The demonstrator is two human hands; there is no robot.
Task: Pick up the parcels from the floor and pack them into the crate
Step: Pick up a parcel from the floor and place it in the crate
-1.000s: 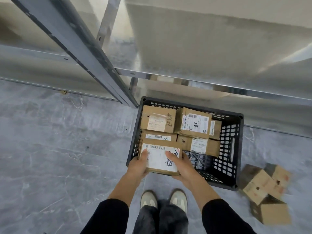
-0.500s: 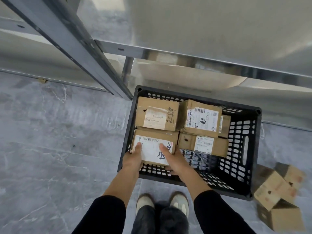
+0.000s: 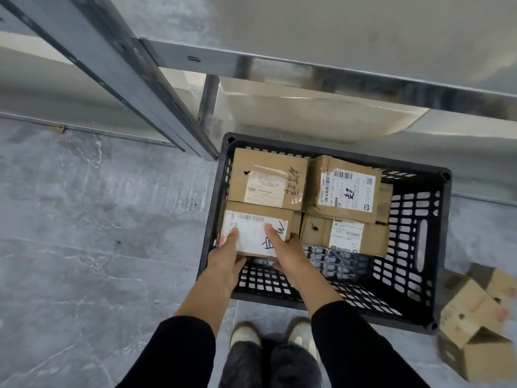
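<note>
Grey marbled floor point(image 3: 84, 247) is filling the left & btm of the frame. Metal rack point(image 3: 117, 68) is crossing the top, w/ one upright running diagonally from upper left down to the crate's far-left corner. Whatever is sitting on its shelves is washing out in glare, can't make out.

Black slotted crate point(image 3: 419, 275) is sitting centre-right, its near wall partly hidden by both forearms. Inside, the back-left parcel point(image 3: 265, 177) is lying flat, touching the back-right parcel point(image 3: 347, 189). The front-right parcel point(image 3: 344, 236) is lying just below that. A smaller box point(image 3: 384, 200) is peeking out at their right, mostly hidden.

Loose parcels point(image 3: 472, 312) are lying tumbled on the floor at lower right, just beside the crate's corner. They're blurred & cut off by the frame edge, count unclear.

Labelled parcel point(image 3: 253, 236) is sitting in the crate's near-left part, touching the back-left parcel; what's under it is hidden. Left grip point(image 3: 223, 261) is clasping its near-left edge, fingers on the label, thumb at the near side. Right grip point(image 3: 285, 253) is clasping the near-right edge likewise.

Shoes point(image 3: 244, 334) are showing btm centre, half hidden by trousers.
</note>
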